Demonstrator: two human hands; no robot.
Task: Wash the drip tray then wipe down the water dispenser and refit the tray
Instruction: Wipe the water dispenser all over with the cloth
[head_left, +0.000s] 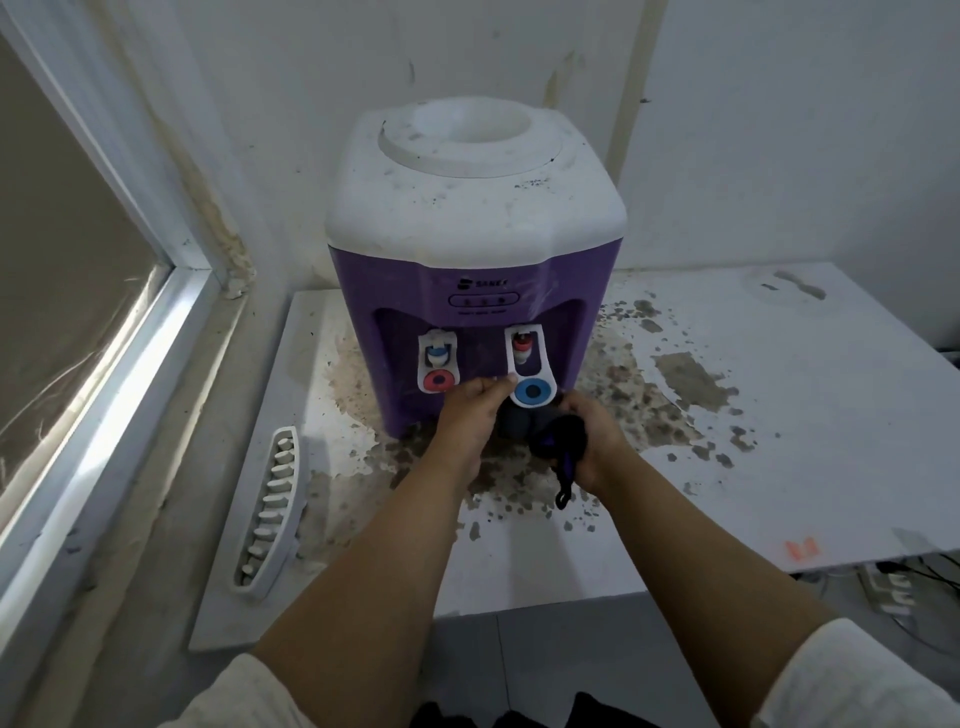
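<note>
White-painted corner, wall finish scuffed and stained; window frame (171, 291) of pale moulding on the left, glazing covered by wrinkled film.

Item 1. Left hand (465, 423): fingertips (493, 387) bunched and pressed against the lower front of the dispenser, between the two tap levers; whether they pinch anything cannot be told. Bare forearm, pale sleeve cuff at the frame's bottom edge.

Item 2. Right hand (597, 447): fingers curled round a dark cloth (558, 441), soft, crumpled, black with a violet streak, one twisted tail hanging below the palm. Cloth sits at the dispenser's base, just below the blue-buttoned lever.

Item 3. Water dispenser (475, 291): tabletop unit, boxy with rounded corners. Upper shell white plastic, speckled with grime, circular bottle well sunk into the top. Lower body glossy purple plastic, small logo and an oval panel of three indicator lights. Recessed front holds two white paddle levers: red-buttoned lever (439, 366) on the left, blue-buttoned lever (530, 371) on the right, the latter standing out further.

Item 4. Drip tray (270, 512): detached, lying on the counter well to the left of the dispenser, near the front edge. White plastic, long curved crescent, slotted grille of short ribs.

Item 5. Counter (779, 415): flat white slab, coating flaked away in brown-grey patches round the dispenser's foot.
</note>
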